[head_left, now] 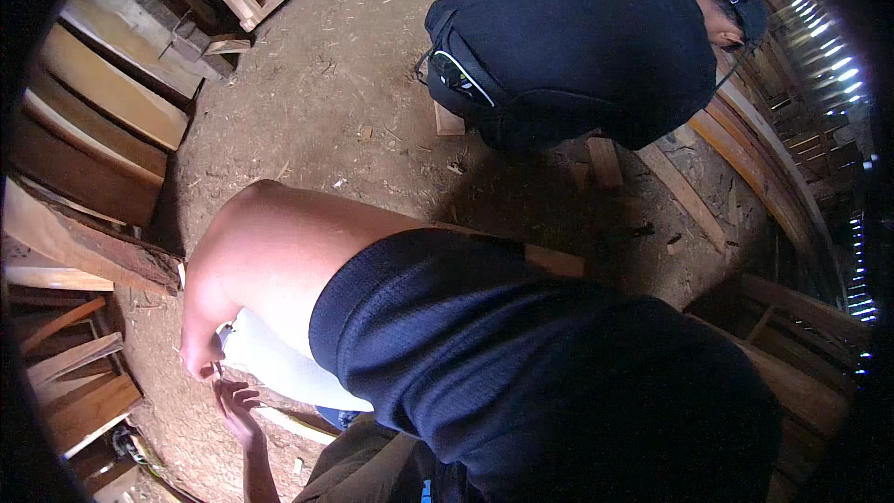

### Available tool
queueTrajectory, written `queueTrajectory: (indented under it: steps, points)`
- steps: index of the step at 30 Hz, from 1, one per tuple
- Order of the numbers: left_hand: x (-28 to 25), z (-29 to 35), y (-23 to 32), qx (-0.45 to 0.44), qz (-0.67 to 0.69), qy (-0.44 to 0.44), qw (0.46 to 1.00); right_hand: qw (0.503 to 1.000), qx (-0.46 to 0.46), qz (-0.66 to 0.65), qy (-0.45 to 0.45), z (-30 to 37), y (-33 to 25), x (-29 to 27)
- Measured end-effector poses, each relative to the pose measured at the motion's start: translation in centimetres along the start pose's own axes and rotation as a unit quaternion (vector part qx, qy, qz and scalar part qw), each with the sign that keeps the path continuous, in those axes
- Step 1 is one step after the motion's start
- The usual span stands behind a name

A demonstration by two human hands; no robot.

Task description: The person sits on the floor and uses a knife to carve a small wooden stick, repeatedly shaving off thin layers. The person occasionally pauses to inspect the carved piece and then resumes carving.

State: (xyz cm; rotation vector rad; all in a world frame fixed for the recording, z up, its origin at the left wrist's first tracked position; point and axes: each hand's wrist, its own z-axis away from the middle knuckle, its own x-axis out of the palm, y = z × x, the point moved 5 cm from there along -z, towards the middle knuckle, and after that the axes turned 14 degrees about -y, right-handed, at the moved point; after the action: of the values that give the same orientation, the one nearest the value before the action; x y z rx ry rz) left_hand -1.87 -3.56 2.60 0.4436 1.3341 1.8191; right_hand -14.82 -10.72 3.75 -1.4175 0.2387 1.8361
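Observation:
My right arm, in a dark navy sleeve, reaches across the view and bends at the elbow. At its end, my right hand (198, 360) is closed, with its fingers pinched around something small that I cannot make out. Just below it, my left hand (238, 404) rises from the lower edge. Its thumb side meets a thin, small piece (218, 370) between the two hands, while its other fingers are loosely curled. Beside the hands lies a bright white surface (279, 368), partly hidden behind my right arm; its kind is unclear.
A crouching person in dark clothes and a cap (577, 47) fills the upper right. Planks (112, 84) and wooden frames (79, 382) line the left side. Loose boards (684, 196) lie on the dirt floor (307, 102) at right. Wood scraps are scattered about.

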Motion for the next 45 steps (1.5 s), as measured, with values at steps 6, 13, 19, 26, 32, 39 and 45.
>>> queueTrajectory:
  steps: [6, 13, 19, 26, 32, 39, 45]
  points:
    - [-0.2, 0.0, -0.9, 0.002, -0.034, -0.008, 0.999, 0.999, -0.005, 0.048, -0.018, 1.1, 0.0, 0.5]
    - [0.1, -0.7, -2.8, -0.015, -0.01, -0.014, 1.0, 0.993, -0.036, 0.114, -0.023, -0.4, -1.9, 2.9]
    - [-1.6, -0.7, -5.1, -0.029, -0.035, 0.023, 0.999, 0.992, -0.011, 0.112, -0.054, 1.0, -4.5, 3.3]
    - [-2.9, -1.5, -7.2, -0.022, 0.039, -0.009, 0.999, 0.999, 0.04, 0.026, 0.0, 0.8, -4.6, 4.7]
    - [-2.2, -1.9, -6.9, -0.048, 0.051, -0.084, 0.994, 0.986, 0.085, 0.109, 0.094, 2.5, -4.5, 7.5]
    - [-2.1, -2.2, -6.2, -0.041, 0.034, -0.151, 0.987, 0.974, 0.057, 0.111, 0.191, 4.2, -4.6, 7.8]
    - [-2.3, -2.2, -6.3, -0.042, 0.034, -0.149, 0.987, 0.965, 0.046, 0.136, 0.221, 4.1, -5.0, 8.1]
